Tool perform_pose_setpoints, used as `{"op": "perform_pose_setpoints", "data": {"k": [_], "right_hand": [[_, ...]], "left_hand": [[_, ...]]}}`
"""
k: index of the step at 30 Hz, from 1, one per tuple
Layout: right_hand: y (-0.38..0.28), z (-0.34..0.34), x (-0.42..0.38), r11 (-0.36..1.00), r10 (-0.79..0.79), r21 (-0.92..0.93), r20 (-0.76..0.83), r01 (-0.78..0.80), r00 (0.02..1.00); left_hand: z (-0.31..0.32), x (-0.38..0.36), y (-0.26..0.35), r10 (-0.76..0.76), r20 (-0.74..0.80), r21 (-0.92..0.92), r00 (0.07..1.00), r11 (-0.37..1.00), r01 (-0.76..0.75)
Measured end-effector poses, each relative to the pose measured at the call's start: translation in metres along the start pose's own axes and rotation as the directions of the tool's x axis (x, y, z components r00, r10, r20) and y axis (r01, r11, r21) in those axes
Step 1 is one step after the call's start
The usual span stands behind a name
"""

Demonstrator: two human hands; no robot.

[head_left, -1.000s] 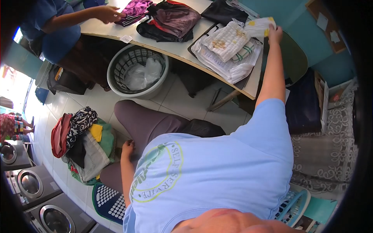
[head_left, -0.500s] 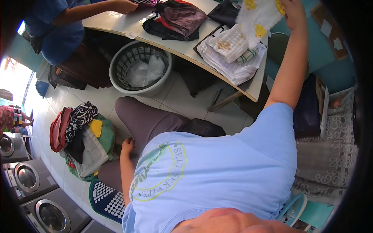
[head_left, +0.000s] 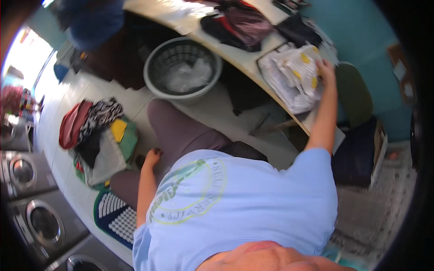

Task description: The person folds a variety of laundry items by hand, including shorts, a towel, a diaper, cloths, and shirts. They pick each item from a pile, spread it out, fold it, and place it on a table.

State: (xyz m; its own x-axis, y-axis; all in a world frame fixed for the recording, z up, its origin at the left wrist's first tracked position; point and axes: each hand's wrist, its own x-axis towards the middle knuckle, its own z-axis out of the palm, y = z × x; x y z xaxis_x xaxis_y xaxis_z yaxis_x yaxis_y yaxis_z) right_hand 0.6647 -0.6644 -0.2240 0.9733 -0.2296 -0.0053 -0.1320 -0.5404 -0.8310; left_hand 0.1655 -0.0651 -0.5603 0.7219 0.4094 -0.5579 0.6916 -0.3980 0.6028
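My right hand [head_left: 325, 70] is closed on the edge of a white cloth with yellow patches [head_left: 300, 65]. That cloth lies over a stack of folded white cloths [head_left: 294, 101] near the end of the table [head_left: 239, 58]. Down by my thigh, my left hand [head_left: 154, 156] has loosely bent fingers and nothing visible in it. A pile of clothes [head_left: 101, 153], with red, black-and-white, grey and green pieces, stands on the floor to the left.
A round basket [head_left: 151, 74] with clear plastic inside stands under the table edge. Dark and maroon clothes [head_left: 246, 25] lie on the table. Another person [head_left: 97, 27] stands at the upper left. Front-loading machines [head_left: 43, 221] line the lower left. A blue-and-white seat [head_left: 122, 221] is beside me.
My right hand has come down with the yellow-patched cloth, which was held up beyond the stack and now rests over it. The whole view has shifted.
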Motion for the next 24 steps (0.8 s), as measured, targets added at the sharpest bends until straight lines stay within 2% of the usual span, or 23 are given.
{"op": "perform_pose_setpoints", "data": {"k": [1, 2, 3, 4, 5, 6, 7, 8, 10, 12, 14, 15, 17, 19, 20, 21, 23, 24], "right_hand": [[-0.005, -0.001, -0.008, 0.995, -0.01, 0.097, 0.028, 0.008, 1.0], [0.0, -0.006, 0.002, 0.994, -0.052, 0.1, 0.078, 0.044, 0.996], [0.016, -0.012, 0.022, 0.981, -0.066, 0.192, 0.17, 0.032, 0.983], [0.024, -0.017, 0.035, 0.991, -0.137, 0.028, 0.12, 0.134, 0.983], [0.032, -0.02, 0.062, 0.969, -0.189, -0.143, 0.101, 0.202, 0.977], [0.036, -0.026, 0.071, 0.636, -0.622, -0.557, 0.04, 0.534, 0.782], [0.015, -0.022, 0.06, 0.493, -0.743, -0.672, 0.004, 0.552, 0.669], [-0.004, -0.014, 0.042, 0.432, -0.768, -0.698, 0.046, 0.57, 0.639], [-0.053, 0.027, -0.051, 0.362, -0.796, -0.68, 0.13, 0.637, 0.591], [0.008, 0.065, -0.014, 0.189, -0.854, -0.538, 0.323, 0.822, 0.408], [-0.024, 0.086, -0.087, 0.322, -0.586, -0.722, 0.356, 0.612, 0.728], [-0.041, 0.093, -0.116, 0.342, -0.416, -0.809, 0.326, 0.478, 0.849], [-0.028, 0.094, -0.102, 0.331, -0.44, -0.811, 0.32, 0.483, 0.839], [-0.024, 0.094, -0.097, 0.312, -0.428, -0.829, 0.314, 0.465, 0.848], [-0.027, 0.094, -0.099, 0.302, -0.421, -0.835, 0.316, 0.46, 0.85], [-0.028, 0.095, -0.1, 0.293, -0.414, -0.842, 0.316, 0.453, 0.854], [-0.028, 0.095, -0.1, 0.274, -0.41, -0.85, 0.32, 0.45, 0.854], [-0.026, 0.094, -0.099, 0.265, -0.415, -0.852, 0.322, 0.452, 0.851]], "left_hand": [[0.009, 0.017, -0.021, -0.014, 0.007, -0.009, 1.0, 1.0, 0.014], [-0.008, -0.014, 0.026, 0.039, 0.029, 0.166, 0.999, 0.985, -0.043], [-0.006, -0.014, 0.027, 0.047, 0.023, 0.239, 0.999, 0.97, -0.051], [-0.008, -0.013, 0.032, -0.028, 0.084, 0.21, 0.996, 0.978, 0.01], [-0.004, -0.015, 0.029, -0.003, 0.028, 0.276, 1.0, 0.961, -0.004], [-0.004, -0.015, 0.033, -0.068, 0.042, 0.247, 0.997, 0.967, 0.056], [-0.004, -0.012, 0.033, -0.078, 0.075, 0.252, 0.994, 0.966, 0.056], [0.0, -0.008, 0.027, -0.018, 0.052, 0.232, 0.998, 0.973, 0.005], [0.004, -0.01, 0.023, 0.043, -0.044, 0.193, 0.998, 0.981, -0.034], [-0.009, -0.019, 0.04, 0.068, -0.048, 0.179, 0.997, 0.982, -0.058], [-0.026, -0.022, 0.048, 0.16, -0.145, 0.023, 0.976, 0.987, -0.158], [-0.037, -0.023, 0.052, 0.205, -0.198, -0.05, 0.959, 0.975, -0.218], [-0.073, -0.028, 0.067, 0.228, -0.475, -0.182, 0.85, 0.92, -0.348], [-0.112, -0.018, 0.064, 0.115, -0.616, -0.255, 0.779, 0.907, -0.336], [-0.141, -0.025, 0.073, 0.084, -0.717, -0.161, 0.692, 0.946, -0.282], [-0.169, -0.031, 0.078, 0.068, -0.805, -0.072, 0.589, 0.975, -0.211], [-0.219, -0.013, 0.062, 0.216, -0.958, 0.14, 0.187, 0.925, -0.353], [-0.246, -0.011, 0.056, 0.268, -0.957, 0.229, 0.111, 0.933, -0.277]]}}
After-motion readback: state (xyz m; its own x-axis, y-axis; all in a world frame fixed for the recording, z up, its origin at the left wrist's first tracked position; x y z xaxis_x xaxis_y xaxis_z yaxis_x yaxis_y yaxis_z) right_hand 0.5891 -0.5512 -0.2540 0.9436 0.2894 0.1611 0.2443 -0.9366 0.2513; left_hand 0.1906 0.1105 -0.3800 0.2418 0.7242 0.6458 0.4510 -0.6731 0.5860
